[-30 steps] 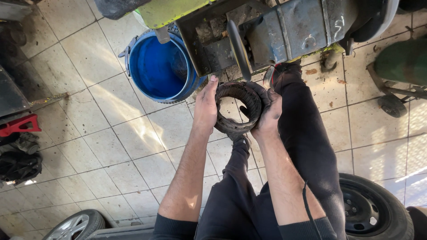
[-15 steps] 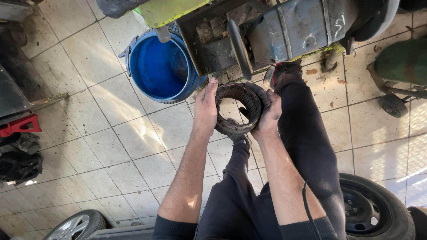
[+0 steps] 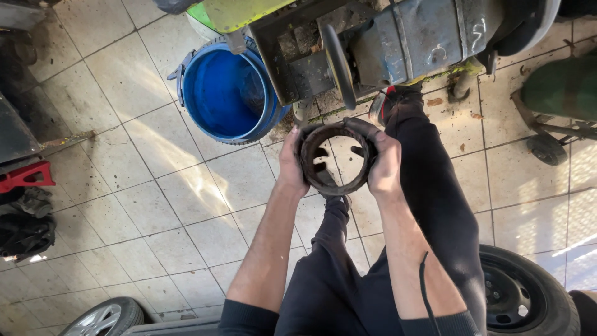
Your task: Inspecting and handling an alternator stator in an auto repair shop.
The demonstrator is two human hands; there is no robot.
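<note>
A dark, rusty metal ring part [image 3: 336, 185], wide and hollow, is held up in front of me by both hands. My left hand [image 3: 291, 163] grips its left side with fingers reaching inside the rim. My right hand [image 3: 384, 163] grips its right side, its fingers also curled into the opening. Through the ring I see the tiled floor. Just beyond it stands a grimy vehicle assembly [image 3: 398, 43] with a dark round disc [image 3: 338, 65] on its edge. My legs in dark trousers stretch out below the ring.
A blue plastic bucket [image 3: 225, 93] stands on the tiled floor at the upper left of the ring. A tyre on a black rim [image 3: 519, 292] lies at the lower right, another wheel [image 3: 102, 317] at the bottom left. A red stand [image 3: 25, 177] and dark clutter sit at the left edge.
The ring has tilted slightly in my hands, so its opening now faces me more squarely. Both hands keep their grip.
</note>
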